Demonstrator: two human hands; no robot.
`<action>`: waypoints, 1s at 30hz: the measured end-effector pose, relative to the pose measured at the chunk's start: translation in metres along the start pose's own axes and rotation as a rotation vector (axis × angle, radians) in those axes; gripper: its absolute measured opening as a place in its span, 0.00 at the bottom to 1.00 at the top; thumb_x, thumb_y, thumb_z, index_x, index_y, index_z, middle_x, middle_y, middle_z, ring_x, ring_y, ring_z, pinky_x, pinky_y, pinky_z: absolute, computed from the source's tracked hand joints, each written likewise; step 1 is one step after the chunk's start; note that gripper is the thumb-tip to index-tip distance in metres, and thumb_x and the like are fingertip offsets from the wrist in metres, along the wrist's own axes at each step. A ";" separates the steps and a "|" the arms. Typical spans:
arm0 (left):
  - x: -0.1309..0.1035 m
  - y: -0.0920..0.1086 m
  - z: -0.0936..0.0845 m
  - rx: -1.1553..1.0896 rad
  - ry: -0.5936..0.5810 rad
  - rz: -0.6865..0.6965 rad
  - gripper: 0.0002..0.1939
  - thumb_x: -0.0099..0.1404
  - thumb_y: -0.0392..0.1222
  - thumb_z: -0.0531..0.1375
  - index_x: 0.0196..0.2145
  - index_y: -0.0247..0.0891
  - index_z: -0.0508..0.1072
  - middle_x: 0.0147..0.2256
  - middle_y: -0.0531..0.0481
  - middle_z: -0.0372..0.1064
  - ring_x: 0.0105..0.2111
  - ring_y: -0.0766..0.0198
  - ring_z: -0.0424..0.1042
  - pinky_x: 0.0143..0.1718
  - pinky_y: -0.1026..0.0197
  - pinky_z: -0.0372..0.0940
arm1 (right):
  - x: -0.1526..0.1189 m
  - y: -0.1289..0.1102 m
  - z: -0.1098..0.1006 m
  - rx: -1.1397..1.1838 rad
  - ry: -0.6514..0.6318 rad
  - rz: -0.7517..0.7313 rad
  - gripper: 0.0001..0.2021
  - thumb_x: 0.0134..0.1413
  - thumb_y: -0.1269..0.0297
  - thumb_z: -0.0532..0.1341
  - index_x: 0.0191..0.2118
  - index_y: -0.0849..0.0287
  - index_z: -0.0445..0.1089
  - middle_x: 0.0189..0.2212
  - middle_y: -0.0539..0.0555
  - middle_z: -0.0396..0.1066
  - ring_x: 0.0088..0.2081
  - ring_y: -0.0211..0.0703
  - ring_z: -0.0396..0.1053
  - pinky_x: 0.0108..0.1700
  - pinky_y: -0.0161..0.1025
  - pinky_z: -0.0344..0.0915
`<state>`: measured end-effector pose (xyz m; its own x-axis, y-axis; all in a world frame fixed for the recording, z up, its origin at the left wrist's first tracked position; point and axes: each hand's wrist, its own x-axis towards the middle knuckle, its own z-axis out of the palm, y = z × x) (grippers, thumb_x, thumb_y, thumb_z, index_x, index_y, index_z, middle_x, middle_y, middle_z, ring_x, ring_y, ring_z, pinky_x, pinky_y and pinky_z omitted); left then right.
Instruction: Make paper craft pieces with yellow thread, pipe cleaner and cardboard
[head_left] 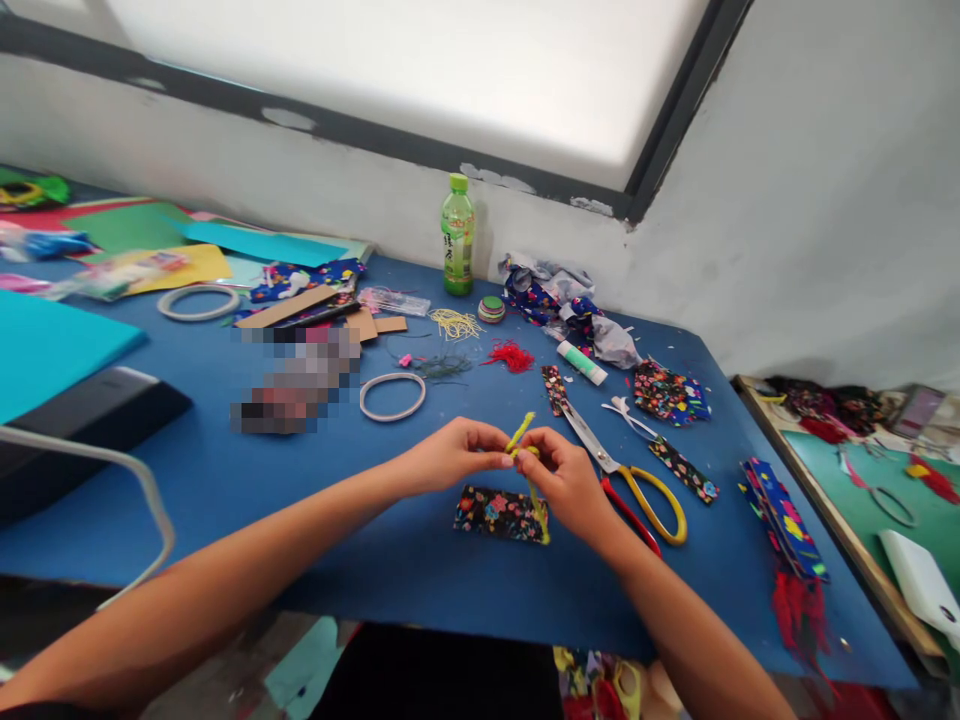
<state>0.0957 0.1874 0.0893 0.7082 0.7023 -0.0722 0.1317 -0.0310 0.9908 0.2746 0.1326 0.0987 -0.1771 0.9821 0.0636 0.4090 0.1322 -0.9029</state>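
Taking the joined fingertips as the clock's centre, the left hand (472,450) and right hand (564,475) are meeting over the blue table (420,590), each pinching the yellow-green yarn (522,428) between thumb and forefinger, with the other fingers curling inward. One yarn tip is poking up toward twelve o'clock, while a length is dropping to the right end of the floral strip (495,513), which is lying just below the hands around six to seven o'clock; whether the yarn is fastened there, I cannot tell. Blue surface is showing between the strip and the table's near edge at six o'clock, and a wider stretch is running out under the left forearm toward nine. Room is tighter at three: the scissors (609,462) are lying beside the right hand, their red handle partly passing behind the forearm. Past them, the blue floral bundle (786,520) is resting close to the table's right edge, between three and four. The glue stick (582,363) is lying at one, the red threads (511,356) at twelve, and the pale ring (364,400) at ten.
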 end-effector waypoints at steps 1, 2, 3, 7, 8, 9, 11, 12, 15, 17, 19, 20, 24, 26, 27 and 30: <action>-0.001 0.000 0.001 0.104 0.041 0.048 0.12 0.59 0.46 0.61 0.35 0.33 0.76 0.35 0.47 0.75 0.35 0.61 0.71 0.38 0.62 0.63 | 0.000 0.000 0.000 0.001 0.002 0.002 0.07 0.56 0.61 0.57 0.36 0.59 0.67 0.25 0.47 0.67 0.27 0.36 0.64 0.31 0.34 0.59; -0.002 0.001 0.002 0.212 0.082 0.101 0.12 0.60 0.45 0.60 0.35 0.34 0.77 0.35 0.47 0.74 0.34 0.62 0.71 0.37 0.62 0.63 | 0.001 0.001 0.001 0.005 0.003 0.002 0.07 0.56 0.60 0.57 0.36 0.59 0.66 0.25 0.47 0.66 0.27 0.36 0.63 0.30 0.34 0.58; -0.003 0.001 0.003 0.307 0.117 0.153 0.12 0.61 0.44 0.59 0.36 0.34 0.76 0.35 0.47 0.73 0.34 0.62 0.70 0.36 0.63 0.64 | 0.001 0.002 0.001 0.014 0.003 0.002 0.07 0.56 0.60 0.57 0.36 0.59 0.66 0.25 0.47 0.66 0.27 0.36 0.63 0.31 0.34 0.58; -0.006 0.000 0.008 0.410 0.166 0.254 0.10 0.63 0.38 0.55 0.41 0.35 0.73 0.37 0.48 0.73 0.36 0.64 0.72 0.37 0.64 0.66 | 0.004 0.008 0.003 0.082 -0.001 0.030 0.07 0.56 0.60 0.56 0.34 0.58 0.65 0.26 0.48 0.67 0.28 0.36 0.64 0.32 0.34 0.60; -0.006 -0.001 0.009 0.390 0.166 0.246 0.09 0.63 0.38 0.55 0.39 0.35 0.72 0.36 0.48 0.73 0.36 0.64 0.72 0.37 0.64 0.66 | 0.004 0.009 0.003 0.106 -0.003 0.041 0.07 0.56 0.60 0.57 0.34 0.58 0.65 0.26 0.47 0.67 0.27 0.36 0.64 0.32 0.34 0.60; -0.006 -0.001 0.010 0.361 0.167 0.232 0.08 0.63 0.39 0.56 0.38 0.35 0.71 0.35 0.48 0.73 0.35 0.64 0.72 0.37 0.64 0.67 | 0.005 0.010 0.004 0.132 -0.008 0.052 0.07 0.56 0.60 0.57 0.34 0.58 0.65 0.26 0.47 0.67 0.27 0.36 0.64 0.32 0.34 0.60; -0.005 -0.002 0.010 0.287 0.165 0.208 0.07 0.63 0.41 0.57 0.35 0.35 0.70 0.33 0.49 0.72 0.34 0.64 0.73 0.35 0.64 0.67 | 0.005 0.010 0.004 0.181 -0.015 0.069 0.08 0.55 0.59 0.57 0.35 0.58 0.65 0.25 0.47 0.67 0.27 0.36 0.63 0.31 0.34 0.59; -0.005 -0.001 0.009 0.248 0.161 0.205 0.07 0.62 0.42 0.57 0.35 0.35 0.69 0.33 0.50 0.72 0.34 0.64 0.73 0.35 0.64 0.68 | 0.006 0.010 0.004 0.207 -0.017 0.076 0.08 0.55 0.58 0.58 0.34 0.58 0.65 0.25 0.47 0.68 0.27 0.36 0.63 0.30 0.34 0.59; -0.005 0.001 0.009 0.183 0.147 0.228 0.06 0.63 0.40 0.56 0.35 0.34 0.69 0.32 0.51 0.71 0.33 0.65 0.73 0.35 0.65 0.67 | 0.007 0.008 0.003 0.276 -0.029 0.097 0.09 0.52 0.57 0.59 0.33 0.58 0.64 0.23 0.47 0.67 0.26 0.36 0.63 0.30 0.34 0.59; -0.005 0.002 0.009 0.167 0.160 0.234 0.06 0.63 0.40 0.56 0.34 0.34 0.70 0.31 0.51 0.71 0.32 0.66 0.73 0.34 0.66 0.66 | 0.007 0.006 0.002 0.301 -0.033 0.103 0.10 0.52 0.57 0.60 0.33 0.58 0.64 0.23 0.47 0.67 0.26 0.36 0.63 0.30 0.34 0.59; -0.005 0.001 0.010 0.125 0.187 0.227 0.06 0.62 0.40 0.57 0.34 0.34 0.70 0.30 0.51 0.72 0.31 0.67 0.72 0.33 0.66 0.66 | 0.007 0.005 0.001 0.311 -0.029 0.099 0.09 0.52 0.57 0.60 0.32 0.58 0.64 0.23 0.47 0.67 0.26 0.36 0.63 0.30 0.34 0.59; -0.005 0.000 0.011 0.084 0.200 0.228 0.06 0.61 0.39 0.58 0.33 0.34 0.70 0.30 0.51 0.72 0.31 0.67 0.71 0.33 0.66 0.66 | 0.007 0.004 0.001 0.315 -0.025 0.095 0.09 0.52 0.57 0.60 0.32 0.58 0.64 0.23 0.47 0.67 0.26 0.36 0.63 0.30 0.34 0.60; -0.006 -0.002 0.015 -0.106 0.241 0.240 0.06 0.59 0.40 0.60 0.30 0.34 0.68 0.30 0.51 0.72 0.30 0.68 0.72 0.34 0.65 0.68 | 0.007 0.002 0.000 0.354 -0.016 0.084 0.10 0.51 0.56 0.61 0.32 0.58 0.64 0.23 0.48 0.68 0.25 0.36 0.64 0.30 0.35 0.61; -0.005 -0.001 0.017 -0.164 0.266 0.212 0.08 0.58 0.41 0.62 0.29 0.34 0.68 0.29 0.51 0.72 0.29 0.68 0.72 0.33 0.65 0.68 | 0.007 0.002 0.000 0.378 -0.013 0.083 0.11 0.51 0.55 0.61 0.32 0.58 0.64 0.23 0.48 0.68 0.25 0.36 0.64 0.30 0.35 0.61; -0.005 0.000 0.017 -0.189 0.274 0.196 0.09 0.57 0.42 0.63 0.29 0.34 0.68 0.28 0.51 0.72 0.29 0.67 0.72 0.32 0.65 0.69 | 0.007 0.003 0.000 0.386 -0.011 0.082 0.11 0.50 0.55 0.62 0.32 0.57 0.64 0.23 0.48 0.68 0.25 0.36 0.64 0.29 0.35 0.61; -0.003 0.003 0.014 -0.272 0.262 0.153 0.13 0.56 0.46 0.64 0.32 0.34 0.68 0.27 0.51 0.72 0.28 0.65 0.73 0.31 0.63 0.69 | 0.008 0.003 0.000 0.390 -0.003 0.077 0.12 0.49 0.54 0.63 0.32 0.57 0.64 0.23 0.47 0.69 0.25 0.36 0.64 0.30 0.35 0.61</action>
<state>0.1040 0.1755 0.0911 0.5003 0.8626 0.0751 -0.1746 0.0155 0.9845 0.2745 0.1407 0.0965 -0.1617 0.9868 -0.0115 0.0508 -0.0033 -0.9987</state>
